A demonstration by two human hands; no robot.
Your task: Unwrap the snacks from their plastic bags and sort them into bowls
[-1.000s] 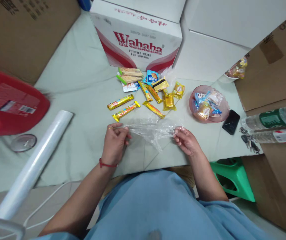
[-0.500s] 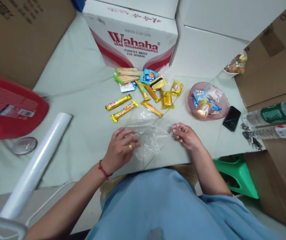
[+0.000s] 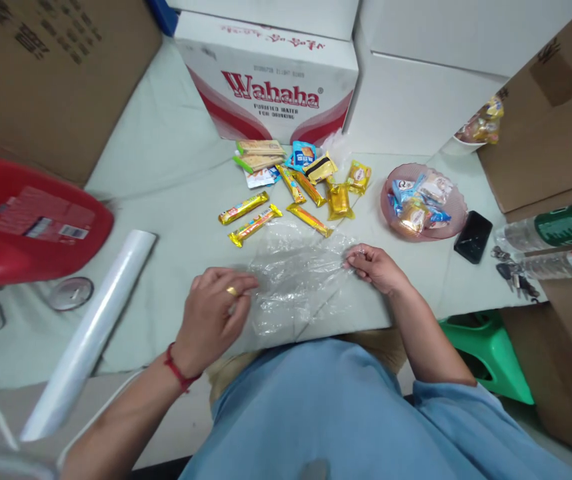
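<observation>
A crumpled clear plastic bag [image 3: 291,283] lies spread on the table in front of me. My right hand [image 3: 373,267] pinches its right edge between thumb and fingers. At the bag's left edge is my left hand [image 3: 216,310], wearing a ring and a red cord bracelet. Its fingers are loosely bent, with the thumb apart below them, and the fingertips reach the plastic. Just beyond the bag lie yellow-wrapped snack bars [image 3: 255,225]. Behind them are a gold-wrapped snack [image 3: 339,200], a blue snack packet [image 3: 303,155] and green-ended wafer packs [image 3: 260,162].
A pink glass bowl [image 3: 459,223] of wrapped snacks stands right of the bag, with a phone [image 3: 473,237], keys [image 3: 516,279] and water bottles [image 3: 561,227] beyond. A plastic film roll [image 3: 89,333] and red container [image 3: 36,227] are left. A Wahaha carton [image 3: 276,87] stands behind.
My left hand has drawn back to the left, off the bag's middle to its edge. The plastic lies more spread out. My right hand keeps its pinch on the right edge.
</observation>
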